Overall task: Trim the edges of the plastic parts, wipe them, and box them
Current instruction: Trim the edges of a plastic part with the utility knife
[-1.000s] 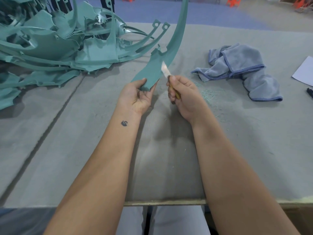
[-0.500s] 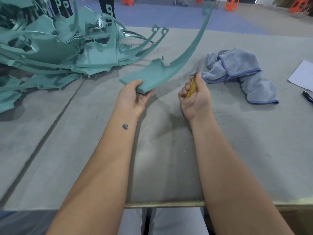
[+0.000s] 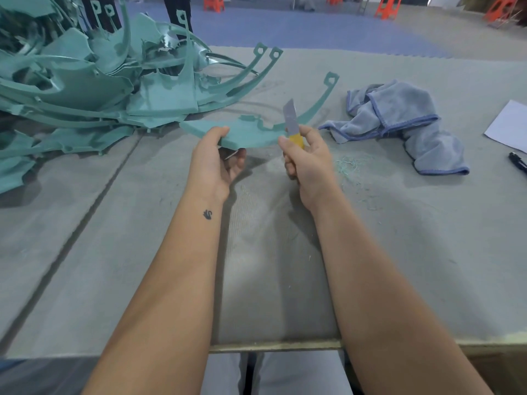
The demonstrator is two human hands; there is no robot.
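A person sits at a grey table [image 3: 142,252], seen from their own head. The left hand [image 3: 216,158] holds a teal part [image 3: 251,135] by its wide end, thumb on top and fingers curled beneath, so it hangs just above the table at twelve o'clock from the hands. The part's thin curved arm sweeps away toward one o'clock and ends in a small loop. The right hand [image 3: 308,161] has its fingers wrapped tight round the yellow handle of a knife [image 3: 292,124], blade upright, standing just beside the part's near right edge.

This looks like the trimming step. To do it well, the blade likely wants a shallow angle along the edge, stroking away from the left thumb, with the grip kept close to the cut so the thin plastic does not flex.

Teal shavings [image 3: 348,163] lie by the right hand. A cloth [image 3: 399,121] sits at two o'clock, near the arm's tip. A pile [image 3: 85,81] of untrimmed parts crowds ten o'clock. Paper [image 3: 510,124] and a pen [image 3: 517,161] lie at three o'clock. The table's near edge runs below the forearms, with open surface between. No box is visible.
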